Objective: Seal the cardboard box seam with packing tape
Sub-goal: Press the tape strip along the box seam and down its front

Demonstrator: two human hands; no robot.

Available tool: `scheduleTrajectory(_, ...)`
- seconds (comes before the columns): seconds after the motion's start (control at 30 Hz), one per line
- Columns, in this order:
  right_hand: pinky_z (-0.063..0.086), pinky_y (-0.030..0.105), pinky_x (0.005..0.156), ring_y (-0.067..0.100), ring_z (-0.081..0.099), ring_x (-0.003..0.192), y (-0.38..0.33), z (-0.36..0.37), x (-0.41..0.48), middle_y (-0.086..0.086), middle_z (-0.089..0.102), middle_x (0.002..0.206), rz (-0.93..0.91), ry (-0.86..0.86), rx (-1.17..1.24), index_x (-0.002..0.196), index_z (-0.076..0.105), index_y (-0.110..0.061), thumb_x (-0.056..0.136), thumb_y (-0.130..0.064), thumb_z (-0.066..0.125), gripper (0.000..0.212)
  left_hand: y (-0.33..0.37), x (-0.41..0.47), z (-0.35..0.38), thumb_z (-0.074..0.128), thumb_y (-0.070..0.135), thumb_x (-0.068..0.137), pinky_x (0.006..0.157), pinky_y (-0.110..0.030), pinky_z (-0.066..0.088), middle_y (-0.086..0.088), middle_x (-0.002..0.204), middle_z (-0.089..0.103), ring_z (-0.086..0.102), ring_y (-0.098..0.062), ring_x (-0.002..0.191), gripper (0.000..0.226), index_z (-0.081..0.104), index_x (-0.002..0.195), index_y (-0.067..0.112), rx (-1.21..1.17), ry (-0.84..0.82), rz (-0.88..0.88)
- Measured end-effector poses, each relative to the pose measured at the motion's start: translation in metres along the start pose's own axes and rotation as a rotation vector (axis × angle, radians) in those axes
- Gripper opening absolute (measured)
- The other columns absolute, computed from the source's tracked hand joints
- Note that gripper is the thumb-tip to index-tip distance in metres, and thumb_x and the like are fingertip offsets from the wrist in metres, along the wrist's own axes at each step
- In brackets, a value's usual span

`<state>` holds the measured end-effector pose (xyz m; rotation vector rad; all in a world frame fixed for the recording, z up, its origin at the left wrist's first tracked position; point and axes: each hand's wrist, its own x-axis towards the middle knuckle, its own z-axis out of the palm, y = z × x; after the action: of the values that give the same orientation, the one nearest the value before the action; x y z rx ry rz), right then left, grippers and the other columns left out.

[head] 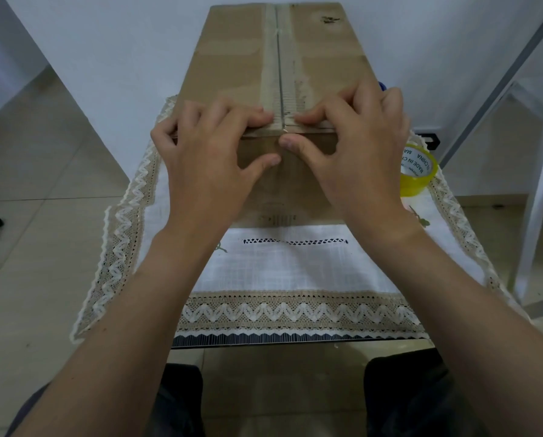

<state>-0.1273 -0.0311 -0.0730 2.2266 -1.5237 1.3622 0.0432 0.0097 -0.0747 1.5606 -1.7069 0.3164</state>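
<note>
**Both hands pressing at the near edge of the box**

Hands first: I see my left hand point(207, 152) and right hand point(349, 149) side by side on the near top edge of the cardboard box point(232, 67). Neither is closed around anything. Each has its fingers bent and spread, fingertips pressing on the top panel to either side of the seam point(279, 58), while both thumbs reach down onto the front face just below the edge, almost meeting at the middle.

Now from the largest thing down. I see a white tablecloth point(283, 266) with a beige and cream zigzag lace border covering the small table, its edges hanging over the sides. On it stands the box, long side running away from me, flaps shut. The seam runs straight down the middle of its top from far end to near edge, with a pale strip of old tape or torn liner point(270, 74) along both sides of it. I cannot tell whether fresh clear tape lies under my fingertips.

To the right of the box, near my right wrist, I see the roll of packing tape point(417, 171), yellowish and lying flat on the cloth, its white core printed with lettering. A dark mark point(328, 19) shows on the far right of the box top.
</note>
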Motion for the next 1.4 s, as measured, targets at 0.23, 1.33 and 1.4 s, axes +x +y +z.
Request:
scheduleTrajectory(0.23, 0.036, 0.049, 0.107, 0.036, 0.054, 0.116, 0.011, 0.012, -0.02, 0.006, 0.06, 0.129, -0.1, 0.003, -0.154, 0.124, 0.065, -0.03, 0.078, -0.074, 0.067, 0.064, -0.014, -0.007, 0.004, 0.071, 0.073, 0.07, 0.102, -0.045, 0.03, 0.01, 0.134, 0.06, 0.053, -0.022, 0.121, 0.076, 0.059, 0.136, 0.036, 0.144, -0.021, 0.094)
scheduleTrajectory(1.33, 0.022, 0.062, 0.121, 0.03, 0.038, 0.125, 0.019, 0.018, -0.028, 0.013, 0.056, 0.13, -0.145, 0.03, -0.213, 0.128, 0.051, -0.029, 0.052, -0.069, 0.086, 0.093, -0.015, -0.011, 0.013, 0.077, 0.062, 0.069, 0.106, -0.043, 0.029, 0.017, 0.133, 0.065, 0.054, -0.019, 0.122, 0.065, 0.066, 0.131, 0.043, 0.035, 0.101, 0.042)
scheduleTrajectory(1.4, 0.032, 0.058, 0.114, 0.03, 0.039, 0.119, 0.016, 0.015, -0.023, 0.012, 0.057, 0.124, -0.107, 0.009, -0.18, 0.122, 0.053, -0.028, 0.052, -0.069, 0.086, 0.088, -0.012, -0.007, 0.011, 0.078, 0.06, 0.072, 0.103, -0.042, 0.027, 0.02, 0.129, 0.066, 0.053, -0.018, 0.12, 0.057, 0.069, 0.126, 0.045, -0.042, 0.083, 0.0)
